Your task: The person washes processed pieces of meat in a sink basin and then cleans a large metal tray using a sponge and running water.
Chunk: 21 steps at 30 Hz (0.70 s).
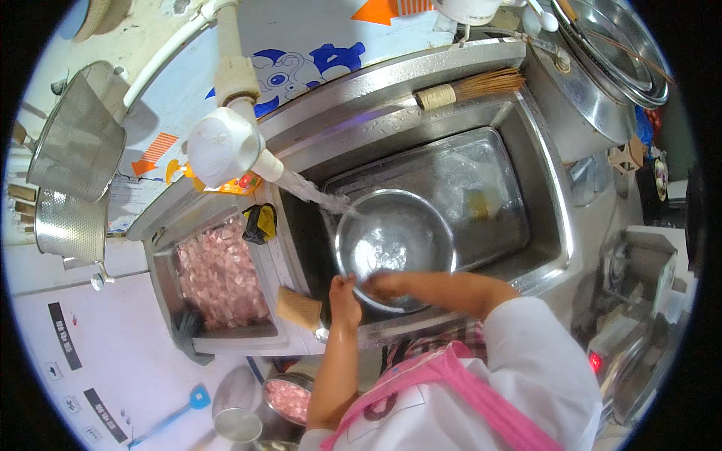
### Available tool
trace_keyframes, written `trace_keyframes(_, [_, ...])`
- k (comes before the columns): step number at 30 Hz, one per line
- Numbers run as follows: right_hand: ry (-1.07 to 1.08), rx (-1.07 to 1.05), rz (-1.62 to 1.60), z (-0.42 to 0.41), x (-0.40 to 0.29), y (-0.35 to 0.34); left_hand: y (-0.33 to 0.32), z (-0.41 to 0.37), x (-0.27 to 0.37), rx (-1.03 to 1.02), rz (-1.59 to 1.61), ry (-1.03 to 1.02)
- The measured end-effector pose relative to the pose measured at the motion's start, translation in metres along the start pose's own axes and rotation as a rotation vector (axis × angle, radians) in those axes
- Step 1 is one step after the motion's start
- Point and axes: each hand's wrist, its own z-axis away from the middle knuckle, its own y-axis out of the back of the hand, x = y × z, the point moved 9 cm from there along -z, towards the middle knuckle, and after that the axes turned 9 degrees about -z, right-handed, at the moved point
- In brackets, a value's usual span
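Under running water from a white tap (223, 147), a round metal bowl (434, 248) stands over the right basin of a steel sink. My left hand (344, 299) grips the bowl's rim at its lower left. My right hand (386, 285) is inside the bowl near that rim, blurred; whether it holds something I cannot tell. The bowl has water in it, with bright reflections. Beneath and beside it in the basin lies a rectangular clear tray (507, 225) with water and something yellowish at its bottom.
Cut pink meat (223, 270) fills a container in the left basin, with a dark glove (189, 332) at its corner. A tan sponge (299, 308) and a black-yellow scrubber (260, 223) rest on the divider. Behind lies a bristle brush (471, 92). Metal pots (581, 107) stand at right.
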Motion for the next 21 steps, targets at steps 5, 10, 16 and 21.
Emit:
trace_keyframes(5, [0.823, 0.484, -0.449, -0.029, -0.126, 0.075, -0.041, 0.023, 0.021, -0.121, -0.374, -0.06])
trace_keyframes(10, [0.301, 1.006, 0.486, 0.002, -0.092, 0.157, -0.055, 0.044, 0.057, -0.018, -0.782, -0.276])
trace_keyframes(16, [0.188, 0.425, 1.396, 0.04, -0.015, 0.1, -0.09, 0.068, 0.103, 0.123, -1.066, -0.656])
trace_keyframes(21, [0.428, 0.436, 0.574, 0.123, -0.067, 0.044, -0.135, 0.097, 0.125, 0.194, -1.34, -0.998])
